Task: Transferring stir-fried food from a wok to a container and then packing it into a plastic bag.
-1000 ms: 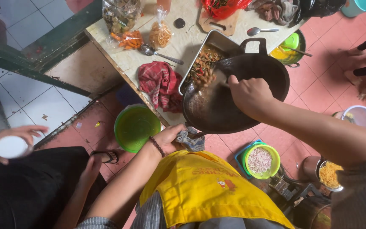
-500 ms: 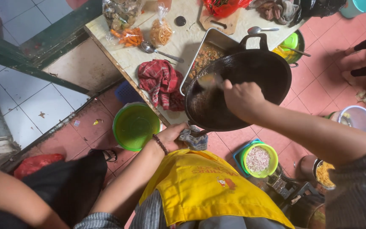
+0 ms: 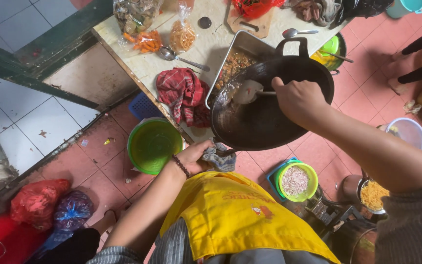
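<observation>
A big black wok (image 3: 274, 117) is tilted over a metal tray (image 3: 242, 51) of browned food on the table. My left hand (image 3: 196, 156) grips the wok's near handle through a grey cloth (image 3: 219, 157). My right hand (image 3: 299, 100) holds a metal spatula (image 3: 247, 91) whose blade rests on the wok's inner wall near the tray. The wok's inside looks oily and mostly scraped out.
A red checked cloth (image 3: 181, 93), spoons and bags of food lie on the table (image 3: 211, 44). On the floor stand a green basin (image 3: 154, 145), a green bowl of grains (image 3: 296, 181), a pot of yellow food (image 3: 373, 195) and red and blue bags (image 3: 40, 203).
The wok has swung further over the tray and the spatula has moved left along its wall. The other person at the lower left is gone from view.
</observation>
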